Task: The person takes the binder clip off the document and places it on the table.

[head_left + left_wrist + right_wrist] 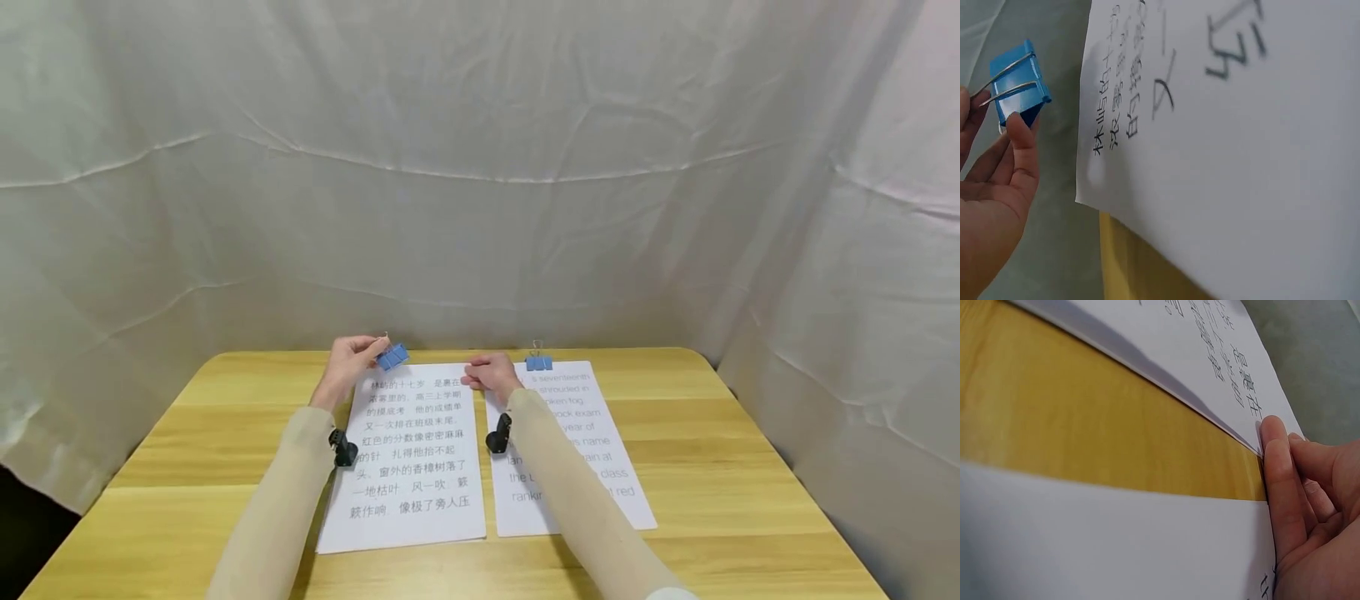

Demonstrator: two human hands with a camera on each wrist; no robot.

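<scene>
White cloth backdrop, wooden surface [675,392] at frame bottom. Left hand [347,364] raised at centre, grip pinching blue binder clip [392,357] by wire handles, above top edge of Chinese-text sheet [408,458]. Right hand [491,377] just right of it, fingers curled, thumb [1279,481] touching that sheet's corner. English-text sheet [592,442] alongside, second clip [537,362] fastened at top.

Binder clip [1019,81] glossy blue metal, wire handles; sheets [408,458] matt paper; table [712,467] smooth wood; backdrop [480,167] creased cloth.
</scene>
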